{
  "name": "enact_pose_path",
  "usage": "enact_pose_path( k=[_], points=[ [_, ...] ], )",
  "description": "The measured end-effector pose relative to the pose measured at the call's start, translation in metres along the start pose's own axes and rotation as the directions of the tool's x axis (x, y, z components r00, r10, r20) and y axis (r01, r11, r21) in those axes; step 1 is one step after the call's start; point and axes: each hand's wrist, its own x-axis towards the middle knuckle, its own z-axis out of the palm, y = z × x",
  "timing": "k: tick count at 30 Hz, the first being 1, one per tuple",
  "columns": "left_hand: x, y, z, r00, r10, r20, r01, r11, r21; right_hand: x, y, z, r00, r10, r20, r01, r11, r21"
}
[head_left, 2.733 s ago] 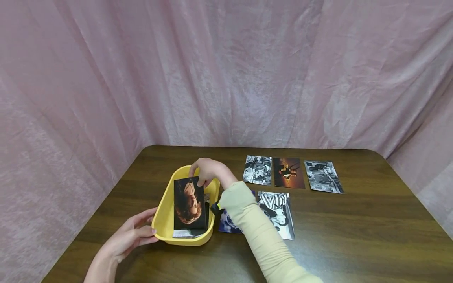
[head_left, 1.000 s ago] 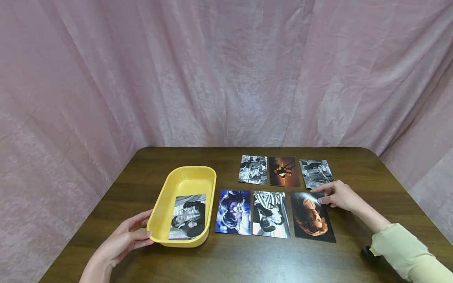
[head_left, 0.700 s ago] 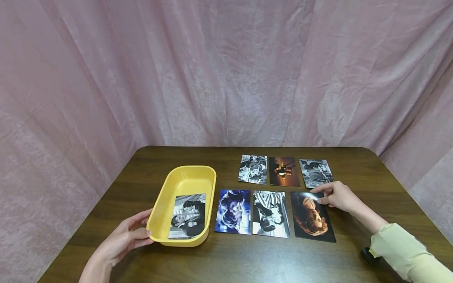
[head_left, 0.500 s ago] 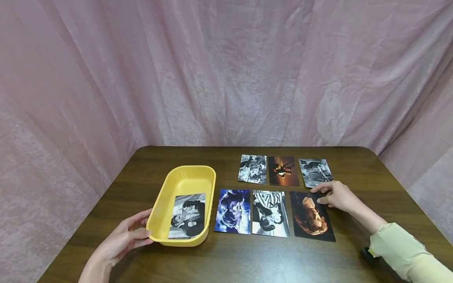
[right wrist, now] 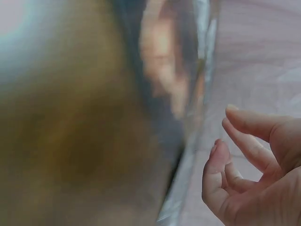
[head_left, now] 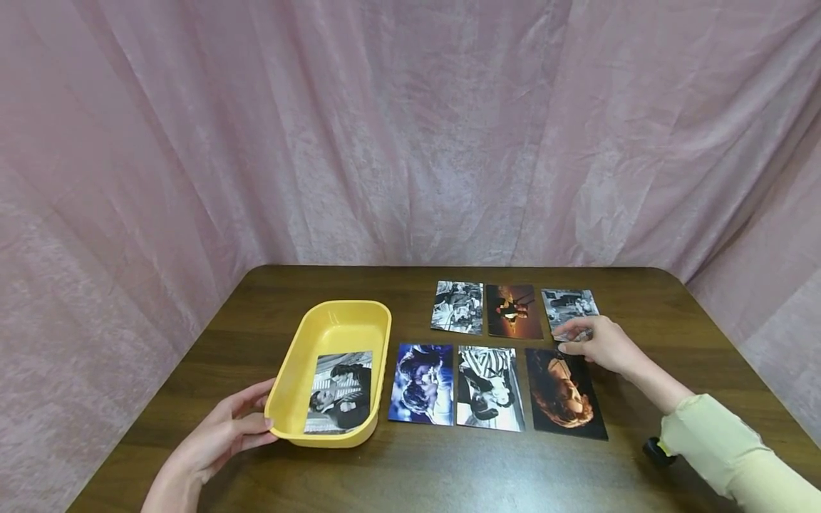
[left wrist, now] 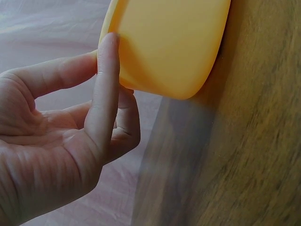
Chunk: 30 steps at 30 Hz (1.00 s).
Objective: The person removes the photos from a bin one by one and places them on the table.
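Note:
My left hand (head_left: 218, 434) pinches the near left corner of a yellow plastic tub (head_left: 282, 388) between thumb and fingers; the left wrist view shows the thumb on its wall (left wrist: 174, 42). Inside the tub lies a black-and-white photo print (head_left: 340, 392). On the right, my right hand (head_left: 603, 345) hovers at the top edge of a dark portrait photo (head_left: 564, 395), which lies flat on the table. Its fingers are loosely bent with nothing between them, as the right wrist view also shows. The hand partly covers a grey photo (head_left: 567, 303) behind.
Left of the portrait lie a striped black-and-white photo (head_left: 490, 388) and a blue-toned photo (head_left: 421, 385). In the back row are another black-and-white photo (head_left: 457, 306) and an orange-brown one (head_left: 515, 311). A pink curtain (head_left: 410, 135) hangs behind the brown wooden table (head_left: 449, 470).
My right hand has brought the portrait photo from the tub to the right end of the front row, released it and shifted slightly up and left. My left hand stays on the tub.

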Motion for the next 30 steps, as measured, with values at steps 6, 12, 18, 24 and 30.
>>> enact_pose_path(
  k=[6,12,18,24,30],
  points=[
    [0.000,0.000,0.000,1.000,0.000,-0.001,0.000,1.000,-0.002,0.031,-0.037,-0.003,0.993,-0.119,0.014,0.118,0.993,0.023],
    [0.000,0.000,0.001,1.000,0.004,-0.005,-0.004,1.000,-0.003,0.069,-0.081,0.007,0.982,-0.165,0.090,0.159,0.985,0.068],
    [-0.001,0.001,0.002,1.000,0.012,-0.003,-0.012,1.000,-0.005,0.104,-0.136,0.032,0.963,-0.222,0.155,0.208,0.973,0.102],
    [-0.001,0.002,0.003,1.000,0.003,-0.003,-0.003,1.000,-0.011,0.135,-0.192,0.061,0.942,-0.283,0.182,0.247,0.949,0.195],
    [-0.002,0.003,0.002,1.000,-0.001,0.007,0.001,1.000,-0.011,0.154,-0.246,0.092,0.936,-0.316,0.157,0.252,0.910,0.330]
  ],
)
